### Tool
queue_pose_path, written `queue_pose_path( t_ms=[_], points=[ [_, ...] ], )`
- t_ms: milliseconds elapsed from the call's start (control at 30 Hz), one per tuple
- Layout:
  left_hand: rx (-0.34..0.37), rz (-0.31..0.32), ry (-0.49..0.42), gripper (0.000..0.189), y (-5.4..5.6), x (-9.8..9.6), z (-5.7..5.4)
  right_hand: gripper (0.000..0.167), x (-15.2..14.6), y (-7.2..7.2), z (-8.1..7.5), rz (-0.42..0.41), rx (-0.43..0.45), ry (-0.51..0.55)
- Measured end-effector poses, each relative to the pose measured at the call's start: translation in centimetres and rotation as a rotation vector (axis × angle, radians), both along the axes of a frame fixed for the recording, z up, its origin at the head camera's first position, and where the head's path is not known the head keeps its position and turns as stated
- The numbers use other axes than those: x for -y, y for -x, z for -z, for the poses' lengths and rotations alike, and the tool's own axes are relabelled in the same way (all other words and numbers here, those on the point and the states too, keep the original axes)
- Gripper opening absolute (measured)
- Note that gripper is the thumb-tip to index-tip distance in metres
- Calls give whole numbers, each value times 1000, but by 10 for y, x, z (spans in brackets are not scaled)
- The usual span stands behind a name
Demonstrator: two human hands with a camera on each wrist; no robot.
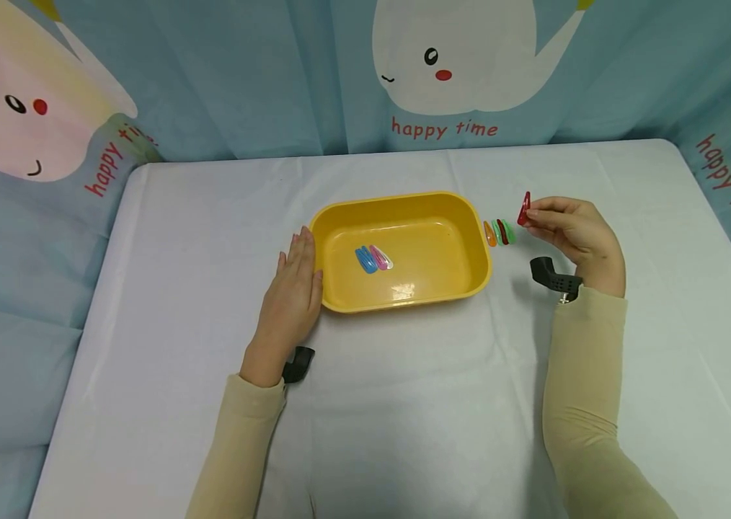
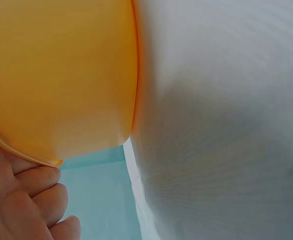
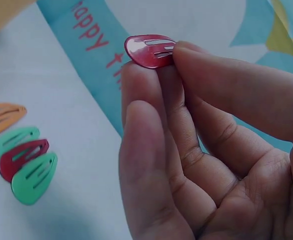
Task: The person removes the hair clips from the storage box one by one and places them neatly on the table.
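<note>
My left hand (image 1: 290, 295) rests against the left end of a yellow plastic tray (image 1: 430, 270), its fingers extended along the rim. The left wrist view shows the tray's outer wall (image 2: 61, 75) beside that hand's fingertips. Above the table, to the right of the tray, my right hand (image 1: 573, 229) pinches a red snap hair clip (image 3: 149, 51) between thumb and fingers. Near the tray's right end lie an orange hair clip (image 3: 4, 117), two green ones and a dark red hair clip (image 3: 19, 159) in a row. Inside the tray, blue hair clips (image 1: 366, 259) lie beside pinkish hair clips (image 1: 379, 257).
A white cloth (image 1: 391, 404) covers the table. Behind and beside it hangs a light blue curtain (image 1: 242, 79) with whale pictures and red lettering. Each wrist carries a black camera mount, such as the right mount (image 1: 554, 277).
</note>
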State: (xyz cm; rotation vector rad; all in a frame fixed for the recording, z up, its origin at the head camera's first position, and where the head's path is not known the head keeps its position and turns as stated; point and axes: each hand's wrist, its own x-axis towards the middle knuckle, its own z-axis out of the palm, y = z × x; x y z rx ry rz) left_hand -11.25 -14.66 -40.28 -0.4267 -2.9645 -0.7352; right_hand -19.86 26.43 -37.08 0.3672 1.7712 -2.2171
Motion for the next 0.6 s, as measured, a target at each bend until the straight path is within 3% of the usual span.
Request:
queue_pose_path(
  t_ms=[200, 600],
  points=[
    [2, -2, -4, 57, 0, 0, 0, 10, -5, 1, 8, 7, 25, -42],
    [-21, 3, -15, 57, 0, 0, 1, 18, -8, 3, 23, -2, 65, -305]
  ],
)
